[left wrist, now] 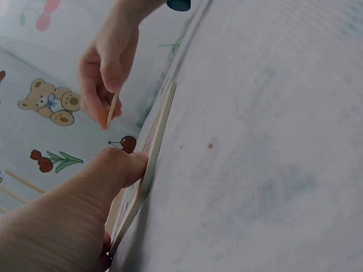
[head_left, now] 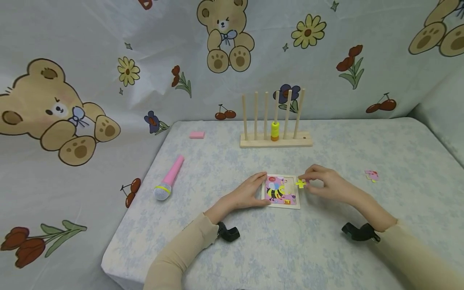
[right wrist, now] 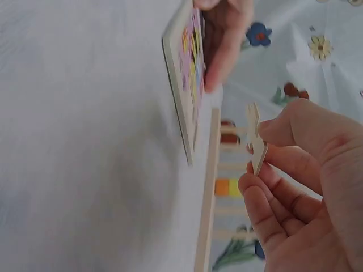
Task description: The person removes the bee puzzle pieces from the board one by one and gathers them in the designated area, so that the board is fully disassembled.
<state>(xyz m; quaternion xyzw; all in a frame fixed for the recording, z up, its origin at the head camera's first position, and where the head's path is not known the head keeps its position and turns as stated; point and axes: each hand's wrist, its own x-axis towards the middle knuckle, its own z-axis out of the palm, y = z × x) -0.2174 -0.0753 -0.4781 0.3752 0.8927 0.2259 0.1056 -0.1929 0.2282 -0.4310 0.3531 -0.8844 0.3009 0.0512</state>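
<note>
A square wooden puzzle board [head_left: 284, 206] with a bee picture lies on the table, tilted slightly off it in the left wrist view. My left hand [head_left: 246, 192] holds the board by its left side, the thumb at the near edge and the fingers at the far corner. At the board's right edge, my right hand [head_left: 328, 184] pinches a yellow and pink puzzle piece [head_left: 301, 183] between thumb and fingers. Its pale wooden side [right wrist: 257, 141] faces the right wrist camera. Bare wood shows in the right part of the board.
Another pink puzzle piece [head_left: 371, 175] lies to the right. Behind the board stands a wooden peg rack [head_left: 253, 143] with yellow and orange beads [head_left: 275, 131] on one peg. At the left are a pink toy microphone [head_left: 172, 174] and a pink block [head_left: 197, 135].
</note>
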